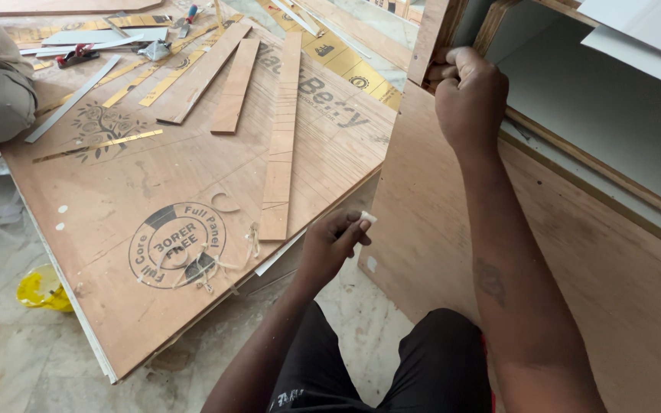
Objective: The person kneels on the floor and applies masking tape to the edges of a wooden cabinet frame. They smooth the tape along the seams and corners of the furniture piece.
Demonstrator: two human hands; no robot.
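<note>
- The left hand (pixel 333 246) pinches a small pale, whitish piece (pixel 367 218) between thumb and fingers, low over the edge of the upright brown plywood panel (pixel 430 222).
- The right hand (pixel 470 95) is curled closed around the top edge of a narrow wooden strip (pixel 430 38) at the cabinet's corner.
- The cabinet interior (pixel 606 115) is smooth and white.
- A flat plywood sheet (pixel 116 191) on the floor carries long thin wooden slats (pixel 281 145), grainy and reddish-brown.
</note>
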